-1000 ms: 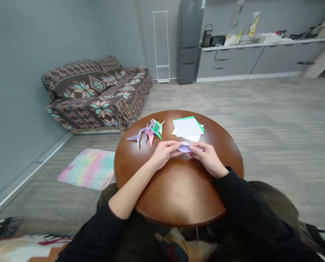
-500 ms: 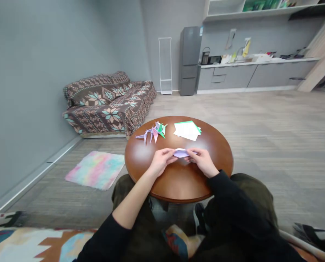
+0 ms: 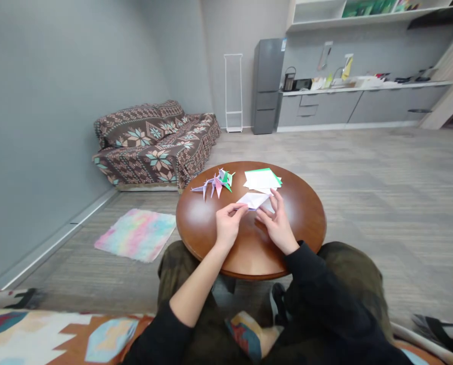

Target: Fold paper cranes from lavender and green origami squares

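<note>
Clock: the sitter is at 6; the far rim of the brown round table (image 3: 195,218) is 12.
Paper (image 3: 251,199): white and pale lavender, folded to a pointed shape, between both hands over the table's middle, a touch towards 12.
Left hand (image 3: 227,223): at the paper's 8 o'clock end, thumb and fingers clamped on it.
Right hand (image 3: 278,225): at the 3 o'clock end; thumb and forefinger parted about the paper. Whether they grip it, I cannot tell.
Sleeves (image 3: 313,274): black; left forearm bare, right covered nearly to the wrist.
Cranes (image 3: 218,185): bunched at 10 to 11 on the table; lavender, pink, green, pale green; some touching.
Sheets (image 3: 262,178): loose stack near 12 to 1, white on top, green edge showing, just beyond the paper.
Rug (image 3: 137,234): pastel, on the floor at 9.
Sofa (image 3: 156,147): patterned cover, at 10 to 11.
Fridge (image 3: 268,86): grey, at 12.
Counter (image 3: 325,107): well off, at 1.
</note>
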Action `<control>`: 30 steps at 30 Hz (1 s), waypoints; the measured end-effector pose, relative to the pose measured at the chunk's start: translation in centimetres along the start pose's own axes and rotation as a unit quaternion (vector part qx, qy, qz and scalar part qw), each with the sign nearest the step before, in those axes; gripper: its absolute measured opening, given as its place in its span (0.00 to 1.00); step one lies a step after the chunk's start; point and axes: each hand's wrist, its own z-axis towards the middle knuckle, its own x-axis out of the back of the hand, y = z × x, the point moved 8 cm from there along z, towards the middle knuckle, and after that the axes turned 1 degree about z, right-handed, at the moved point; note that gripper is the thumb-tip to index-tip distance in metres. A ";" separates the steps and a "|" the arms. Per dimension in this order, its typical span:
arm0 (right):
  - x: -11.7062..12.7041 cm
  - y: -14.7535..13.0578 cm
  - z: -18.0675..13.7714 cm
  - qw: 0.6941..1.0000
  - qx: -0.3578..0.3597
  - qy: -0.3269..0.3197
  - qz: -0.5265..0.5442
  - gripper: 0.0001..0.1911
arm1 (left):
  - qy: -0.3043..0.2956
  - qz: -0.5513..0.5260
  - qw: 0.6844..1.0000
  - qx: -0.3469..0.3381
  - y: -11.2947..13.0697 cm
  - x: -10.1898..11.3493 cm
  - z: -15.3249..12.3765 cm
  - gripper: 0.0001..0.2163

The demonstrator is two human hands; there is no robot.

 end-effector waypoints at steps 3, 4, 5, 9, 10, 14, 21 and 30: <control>-0.6 -0.8 -0.2 0.996 0.038 -0.051 -0.060 0.34 | -0.009 0.014 1.000 0.003 0.3 0.0 -0.1 0.07; -0.7 -0.8 -0.2 0.995 0.038 -0.066 -0.071 0.30 | -0.013 0.016 1.000 0.006 0.3 0.0 -0.2 0.07; -0.8 -0.7 -0.3 0.994 0.033 -0.079 -0.070 0.27 | -0.016 0.015 1.000 0.008 0.3 0.0 -0.1 0.07; -0.8 -0.6 -0.5 0.994 0.009 -0.102 -0.023 0.17 | -0.026 0.028 0.999 0.002 0.6 -0.3 0.0 0.08; -0.7 -0.7 -0.5 0.995 0.010 -0.096 -0.029 0.15 | -0.033 0.034 0.999 0.001 0.8 -0.5 0.0 0.07; 0.1 -1.3 -0.3 0.996 0.024 -0.037 -0.073 0.10 | -0.074 0.028 0.997 0.020 1.1 -1.2 0.1 0.07; 0.4 -1.0 0.1 0.998 -0.039 -0.041 -0.042 0.12 | -0.077 0.074 0.994 0.025 1.2 0.0 0.4 0.06; 0.4 1.7 -0.3 0.988 -0.141 -0.028 0.047 0.12 | -0.096 0.077 0.992 0.027 1.2 0.6 0.3 0.05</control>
